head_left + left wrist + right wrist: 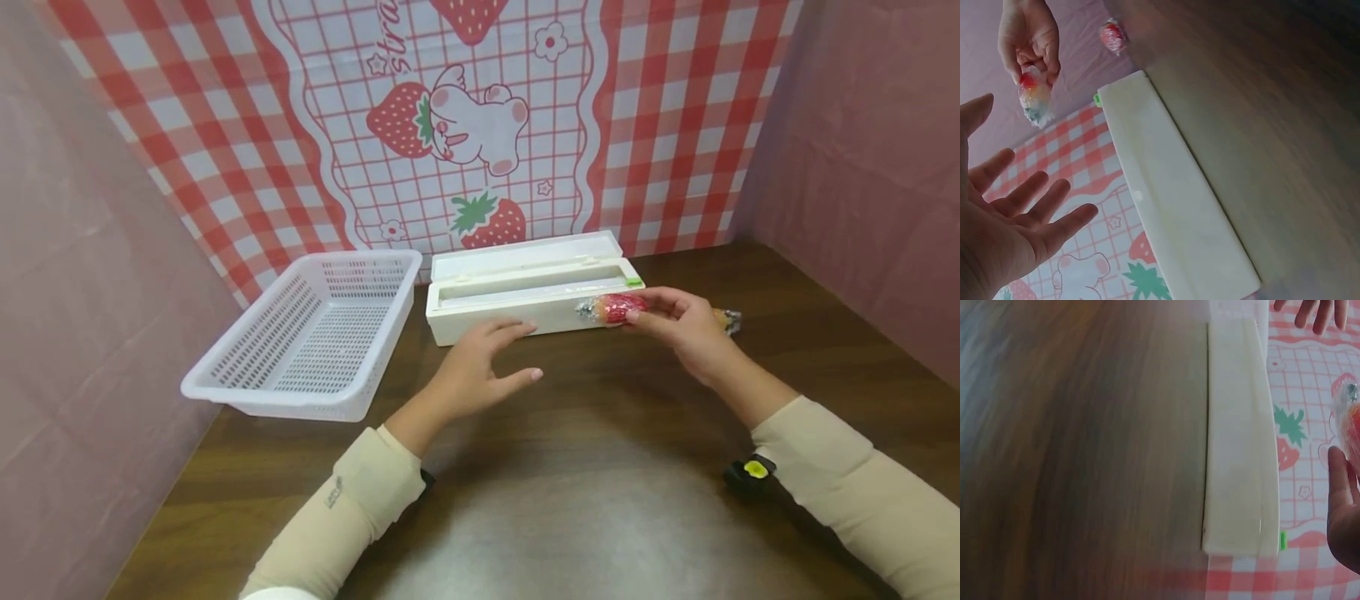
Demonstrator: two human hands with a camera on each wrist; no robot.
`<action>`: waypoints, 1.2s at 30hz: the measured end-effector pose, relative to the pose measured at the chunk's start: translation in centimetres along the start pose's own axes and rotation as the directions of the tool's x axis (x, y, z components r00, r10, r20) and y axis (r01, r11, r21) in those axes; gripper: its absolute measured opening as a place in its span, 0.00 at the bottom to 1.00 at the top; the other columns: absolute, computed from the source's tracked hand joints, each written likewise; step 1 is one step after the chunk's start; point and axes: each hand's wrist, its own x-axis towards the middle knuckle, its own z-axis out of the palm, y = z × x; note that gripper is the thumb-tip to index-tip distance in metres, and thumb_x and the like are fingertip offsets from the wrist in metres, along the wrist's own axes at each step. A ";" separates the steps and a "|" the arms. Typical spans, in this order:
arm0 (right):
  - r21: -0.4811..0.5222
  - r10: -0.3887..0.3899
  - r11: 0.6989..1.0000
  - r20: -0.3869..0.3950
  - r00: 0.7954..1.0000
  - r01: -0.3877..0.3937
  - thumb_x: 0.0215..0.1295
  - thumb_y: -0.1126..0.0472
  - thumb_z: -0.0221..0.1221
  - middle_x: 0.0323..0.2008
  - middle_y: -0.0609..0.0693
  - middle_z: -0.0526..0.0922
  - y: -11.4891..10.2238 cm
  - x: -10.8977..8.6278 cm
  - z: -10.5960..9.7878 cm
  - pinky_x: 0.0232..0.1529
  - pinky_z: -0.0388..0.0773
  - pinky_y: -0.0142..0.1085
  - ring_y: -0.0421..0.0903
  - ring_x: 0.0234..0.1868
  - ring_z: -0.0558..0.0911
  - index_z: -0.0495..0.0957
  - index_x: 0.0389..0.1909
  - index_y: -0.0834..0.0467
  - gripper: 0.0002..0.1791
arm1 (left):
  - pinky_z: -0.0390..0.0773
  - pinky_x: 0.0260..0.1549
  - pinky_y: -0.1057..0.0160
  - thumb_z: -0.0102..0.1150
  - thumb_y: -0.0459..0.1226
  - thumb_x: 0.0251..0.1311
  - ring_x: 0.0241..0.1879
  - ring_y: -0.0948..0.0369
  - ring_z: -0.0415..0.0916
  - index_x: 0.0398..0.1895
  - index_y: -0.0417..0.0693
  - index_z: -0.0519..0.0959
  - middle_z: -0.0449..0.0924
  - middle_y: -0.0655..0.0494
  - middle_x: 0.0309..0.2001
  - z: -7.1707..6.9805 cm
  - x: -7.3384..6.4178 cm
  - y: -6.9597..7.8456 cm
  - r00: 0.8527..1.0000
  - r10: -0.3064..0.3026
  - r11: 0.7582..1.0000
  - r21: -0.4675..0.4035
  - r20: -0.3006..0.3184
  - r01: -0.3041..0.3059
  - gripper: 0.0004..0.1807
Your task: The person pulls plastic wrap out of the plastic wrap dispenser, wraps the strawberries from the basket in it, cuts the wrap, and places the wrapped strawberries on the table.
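Observation:
My right hand [693,329] pinches a small bundle [621,307], red and orange with a dark end and wrapped in clear film, between thumb and fingers. In the head view it overlaps the front right of a long white cling-film dispenser [517,312], whose lid [525,255] stands raised. A strip of film shows inside, and a green tab [634,282] sits at the right end. My left hand [476,367], fingers spread and holding nothing, hovers before the dispenser's left half. A second wrapped bundle [1112,36], red, lies on the table, mostly hidden behind my right hand in the head view.
A white perforated plastic basket [375,385] stands left of the dispenser on the dark wooden table [592,500]. Behind rises a red-checked cloth [667,125] with strawberry prints. Pink cloth walls [877,167] close off both sides.

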 end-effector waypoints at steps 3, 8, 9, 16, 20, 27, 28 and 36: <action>-0.093 -0.002 0.996 -0.024 1.000 0.000 0.64 0.69 0.62 0.37 0.44 0.85 0.0 -0.1 -1.2 0.42 0.80 0.28 0.40 0.36 0.84 0.82 0.44 0.55 0.10 | 0.67 0.62 0.52 0.67 0.51 0.56 0.63 0.52 0.67 0.66 0.50 0.72 0.72 0.48 0.63 0.1 -0.4 -0.1 1.000 0.008 0.999 0.033 0.018 -0.008 0.35; -0.280 0.034 0.958 -0.084 0.996 -0.057 0.64 0.64 0.64 0.38 0.38 0.84 -0.4 -0.4 -3.7 0.38 0.79 0.26 0.38 0.36 0.80 0.84 0.47 0.51 0.12 | 0.69 0.60 0.50 0.68 0.52 0.55 0.62 0.50 0.68 0.66 0.51 0.72 0.71 0.47 0.64 0.2 -1.1 -0.3 0.999 0.022 0.995 0.092 0.043 -0.026 0.36; -0.303 0.041 0.951 -0.093 0.995 -0.068 0.64 0.63 0.64 0.38 0.37 0.83 -0.5 -0.5 -4.2 0.38 0.79 0.26 0.37 0.36 0.79 0.84 0.48 0.50 0.12 | 0.70 0.60 0.50 0.68 0.52 0.55 0.62 0.49 0.68 0.66 0.50 0.72 0.71 0.47 0.64 0.2 -1.2 -0.4 0.999 0.022 0.995 0.097 0.045 -0.026 0.36; -0.420 0.111 0.892 -0.154 0.982 -0.167 0.62 0.57 0.66 0.40 0.34 0.79 -0.5 -1.1 -7.4 0.39 0.77 0.23 0.36 0.40 0.75 0.82 0.52 0.50 0.17 | 0.69 0.61 0.51 0.68 0.52 0.55 0.63 0.51 0.67 0.65 0.49 0.73 0.71 0.46 0.64 0.3 -1.4 -0.5 0.998 0.033 0.994 0.101 0.052 -0.039 0.35; -0.522 0.130 0.829 -0.167 0.977 -0.199 0.60 0.55 0.67 0.38 0.29 0.77 0.0 -1.4 -9.1 0.38 0.75 0.21 0.32 0.40 0.75 0.80 0.55 0.56 0.22 | 0.68 0.61 0.52 0.69 0.53 0.54 0.63 0.51 0.67 0.64 0.48 0.74 0.70 0.46 0.64 0.4 -1.5 -0.6 0.997 0.053 0.991 0.122 0.065 -0.060 0.36; -0.588 0.205 0.767 -0.156 0.966 -0.257 0.61 0.57 0.67 0.38 0.33 0.75 0.7 -1.6 -12.0 0.37 0.76 0.24 0.31 0.38 0.74 0.74 0.56 0.71 0.28 | 0.68 0.62 0.53 0.68 0.55 0.54 0.63 0.51 0.67 0.64 0.47 0.74 0.68 0.46 0.66 0.6 -1.6 -0.5 0.991 0.097 0.976 0.185 0.093 -0.113 0.37; -0.580 0.226 0.769 -0.148 0.963 -0.269 0.61 0.58 0.67 0.39 0.36 0.75 0.8 -1.7 -12.4 0.38 0.78 0.26 0.32 0.38 0.75 0.73 0.57 0.73 0.29 | 0.68 0.62 0.53 0.68 0.55 0.54 0.63 0.51 0.67 0.64 0.47 0.74 0.68 0.46 0.66 0.7 -1.6 -0.5 0.990 0.101 0.975 0.191 0.095 -0.117 0.37; -0.650 0.373 0.693 -0.046 0.927 -0.311 0.67 0.59 0.61 0.58 0.74 0.65 0.6 -2.0 -14.6 0.40 0.83 0.38 0.33 0.37 0.78 0.62 0.60 0.81 0.33 | 0.68 0.62 0.53 0.68 0.55 0.54 0.64 0.51 0.66 0.61 0.47 0.75 0.68 0.45 0.66 0.8 -1.6 -0.2 0.990 0.102 0.977 0.176 0.098 -0.118 0.34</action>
